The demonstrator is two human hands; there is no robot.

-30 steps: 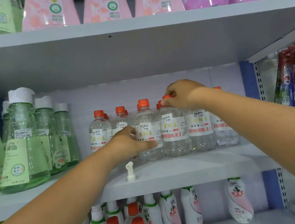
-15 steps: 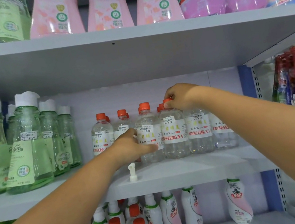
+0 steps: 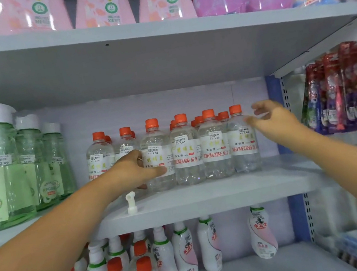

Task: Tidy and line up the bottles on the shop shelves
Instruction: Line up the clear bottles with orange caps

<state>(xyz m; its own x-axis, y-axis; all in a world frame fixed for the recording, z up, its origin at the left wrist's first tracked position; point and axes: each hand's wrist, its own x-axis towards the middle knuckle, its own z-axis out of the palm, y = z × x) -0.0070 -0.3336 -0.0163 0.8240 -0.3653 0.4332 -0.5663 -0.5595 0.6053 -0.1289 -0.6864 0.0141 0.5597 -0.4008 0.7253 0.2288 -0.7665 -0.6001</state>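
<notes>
At the left end of the middle shelf (image 3: 207, 201) stand green bottles (image 3: 1, 169) with white caps. Near the front edge, a small white nozzle (image 3: 131, 202) stands alone. Just behind it my left hand (image 3: 135, 168) wraps a clear bottle (image 3: 157, 160) with an orange cap — thumb across the label, fingers curled round its left side. That bottle heads a front row of four clear bottles (image 3: 199, 150), touching side by side, with more orange caps behind. Beside the rightmost bottle (image 3: 242, 141), toward the shelf's right end, my right hand (image 3: 271, 119) hangs open, fingers loosely spread and holding nothing — fingertips just beside the bottle's shoulder. Half a second ago that hand pinched an orange cap mid-row; it has since let go and moved right, while the left keeps its grip.
</notes>
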